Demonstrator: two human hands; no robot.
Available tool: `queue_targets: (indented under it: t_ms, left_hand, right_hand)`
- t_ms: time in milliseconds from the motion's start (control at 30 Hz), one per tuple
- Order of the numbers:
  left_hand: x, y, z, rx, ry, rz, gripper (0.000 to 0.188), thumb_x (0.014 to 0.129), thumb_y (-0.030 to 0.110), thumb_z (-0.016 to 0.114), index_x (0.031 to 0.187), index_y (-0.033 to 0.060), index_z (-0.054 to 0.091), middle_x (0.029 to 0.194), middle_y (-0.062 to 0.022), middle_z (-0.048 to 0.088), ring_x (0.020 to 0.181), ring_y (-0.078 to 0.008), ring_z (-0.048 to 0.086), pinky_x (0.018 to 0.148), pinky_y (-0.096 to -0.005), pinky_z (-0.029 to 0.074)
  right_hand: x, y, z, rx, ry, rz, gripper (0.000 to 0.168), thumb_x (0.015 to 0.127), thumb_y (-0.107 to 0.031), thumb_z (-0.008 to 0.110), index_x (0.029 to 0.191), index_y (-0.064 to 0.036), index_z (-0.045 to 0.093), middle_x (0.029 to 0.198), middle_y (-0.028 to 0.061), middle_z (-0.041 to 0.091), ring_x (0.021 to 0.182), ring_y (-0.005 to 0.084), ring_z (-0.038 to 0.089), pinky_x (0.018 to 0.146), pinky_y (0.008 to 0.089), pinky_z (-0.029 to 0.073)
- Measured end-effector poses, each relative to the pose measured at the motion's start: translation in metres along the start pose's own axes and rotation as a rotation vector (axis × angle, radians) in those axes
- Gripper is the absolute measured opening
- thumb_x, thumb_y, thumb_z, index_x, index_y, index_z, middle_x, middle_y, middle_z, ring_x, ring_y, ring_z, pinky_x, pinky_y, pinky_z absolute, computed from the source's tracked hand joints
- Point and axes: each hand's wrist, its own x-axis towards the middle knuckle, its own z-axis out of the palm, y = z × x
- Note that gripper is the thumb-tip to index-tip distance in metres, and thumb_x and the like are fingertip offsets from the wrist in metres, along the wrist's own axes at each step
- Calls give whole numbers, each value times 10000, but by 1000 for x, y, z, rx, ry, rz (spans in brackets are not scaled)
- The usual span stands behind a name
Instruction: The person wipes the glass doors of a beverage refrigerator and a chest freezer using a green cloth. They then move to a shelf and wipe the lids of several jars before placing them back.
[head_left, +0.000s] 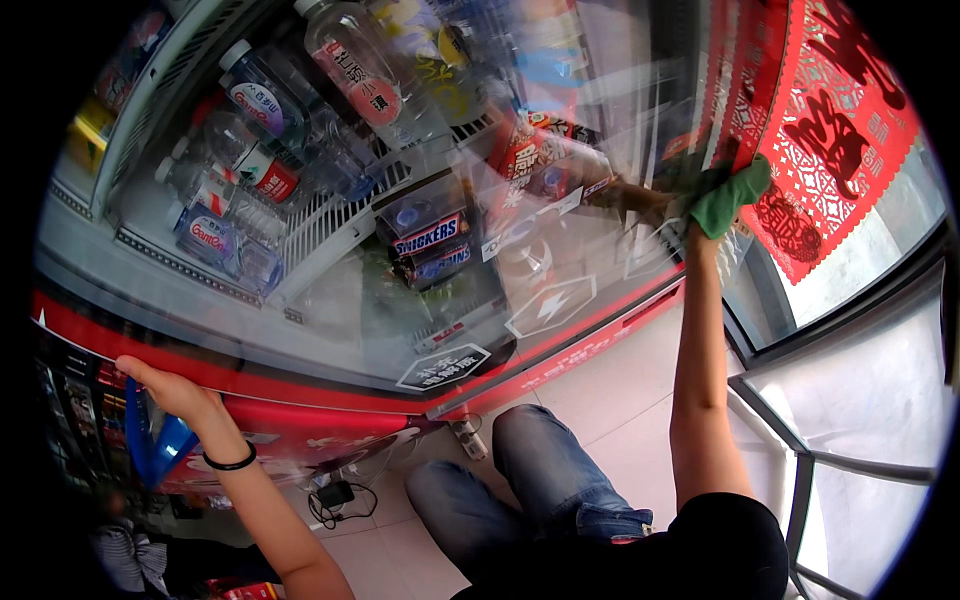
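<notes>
My right hand holds a green cloth against the edge of the open glass door of a drinks fridge; the cloth covers most of the fingers. At the lower left, my left hand rests on the red lower frame of the fridge, close to a blue plastic object; whether it grips that object is unclear. Inside the fridge, plastic bottles stand on white wire shelves. Snickers packs show beyond the glass.
Red paper decorations hang at the right, by a window frame. On the tiled floor lie a power strip and a black adapter with cables. Part of another person shows at the lower left.
</notes>
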Motion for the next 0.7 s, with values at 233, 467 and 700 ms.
queue_targets:
  t_ms: [233, 467, 700]
  left_hand:
    - [-9, 9, 4, -54, -22, -91, 887, 974, 664, 459, 1491, -50, 355, 1521, -149, 421, 1303, -294, 482, 1103, -400, 393]
    - [0, 1, 0, -137, -102, -66, 857, 973, 636, 498, 1477, -48, 381, 1507, -150, 433, 1310, -277, 476, 1114, -397, 383]
    - [0, 0, 1, -20, -121, 32, 930, 972, 675, 446, 1523, -55, 273, 1566, -160, 333, 1376, -293, 401, 1147, -409, 348]
  right_hand:
    - [-159, -190, 39, -5, -275, -9, 481, 784, -265, 673, 1204, -49, 583, 1173, 143, 573, 1144, 366, 513, 1010, 527, 361]
    - [-331, -333, 41, 383, -640, -553, 281, 821, -284, 620, 1079, -204, 695, 1395, -18, 570, 1288, 170, 530, 1009, 334, 392]
    - [-374, -344, 32, 608, -1121, -703, 654, 856, -191, 565, 1492, -121, 429, 1454, -1, 500, 1086, 142, 579, 1034, 305, 421]
